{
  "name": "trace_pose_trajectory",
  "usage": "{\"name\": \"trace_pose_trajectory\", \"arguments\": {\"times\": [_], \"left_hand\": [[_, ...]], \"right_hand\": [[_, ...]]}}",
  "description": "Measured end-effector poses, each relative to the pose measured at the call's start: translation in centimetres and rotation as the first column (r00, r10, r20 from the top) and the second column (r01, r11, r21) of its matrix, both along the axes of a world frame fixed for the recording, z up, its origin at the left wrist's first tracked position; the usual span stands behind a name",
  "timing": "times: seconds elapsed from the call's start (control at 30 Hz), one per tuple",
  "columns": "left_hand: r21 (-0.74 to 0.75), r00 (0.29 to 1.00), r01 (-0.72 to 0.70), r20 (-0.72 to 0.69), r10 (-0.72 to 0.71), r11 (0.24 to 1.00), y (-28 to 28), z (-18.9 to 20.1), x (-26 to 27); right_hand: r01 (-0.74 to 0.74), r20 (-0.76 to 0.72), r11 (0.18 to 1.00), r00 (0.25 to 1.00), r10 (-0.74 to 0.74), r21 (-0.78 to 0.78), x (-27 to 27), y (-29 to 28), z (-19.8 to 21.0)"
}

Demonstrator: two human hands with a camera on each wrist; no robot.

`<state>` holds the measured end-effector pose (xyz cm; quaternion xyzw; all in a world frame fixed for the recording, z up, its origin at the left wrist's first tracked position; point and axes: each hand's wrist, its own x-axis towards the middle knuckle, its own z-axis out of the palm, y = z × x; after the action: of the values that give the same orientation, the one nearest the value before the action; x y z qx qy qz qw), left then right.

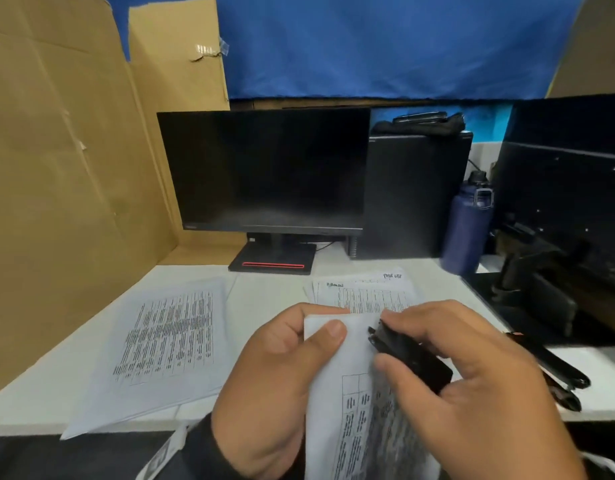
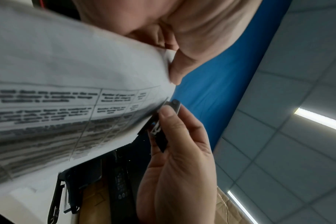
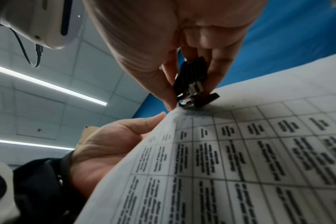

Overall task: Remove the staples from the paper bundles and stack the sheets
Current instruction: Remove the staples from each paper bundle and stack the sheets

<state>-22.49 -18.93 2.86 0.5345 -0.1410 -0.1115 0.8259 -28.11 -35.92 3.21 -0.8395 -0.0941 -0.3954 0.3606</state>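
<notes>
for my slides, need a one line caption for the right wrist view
Right hand presses a black staple remover onto the corner of a printed paper bundle gripped by the left hand.

A dark monitor stands at the far middle of the white desk, its black base marked with a red stripe. Just right of it stands a black computer tower with dark items lying on top. A navy water bottle stands right of the tower. Brown cardboard walls the left side, and blue cloth hangs behind. Ceiling light strips show in the wrist views.
</notes>
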Motion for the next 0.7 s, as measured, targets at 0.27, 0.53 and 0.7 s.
{"name": "trace_pose_trajectory", "arguments": {"times": [0.27, 0.53, 0.7], "left_hand": [[0.044, 0.994, -0.080, 0.079, 0.077, 0.996, -0.3, -0.7, 0.1], [0.033, 0.995, -0.095, 0.033, 0.094, 0.995, -0.9, -1.2, -0.3], [0.075, 0.990, -0.131, 0.067, 0.127, 0.988, -1.0, -1.2, -0.3]], "right_hand": [[0.022, 0.027, 1.000, 0.999, -0.021, -0.007, 0.2, 0.0, -1.1], [0.050, 0.019, 0.998, 0.999, -0.049, -0.041, 0.2, 0.0, -1.2], [0.056, 0.000, 0.997, 0.998, -0.056, -0.050, 0.3, 0.0, -1.4]]}}
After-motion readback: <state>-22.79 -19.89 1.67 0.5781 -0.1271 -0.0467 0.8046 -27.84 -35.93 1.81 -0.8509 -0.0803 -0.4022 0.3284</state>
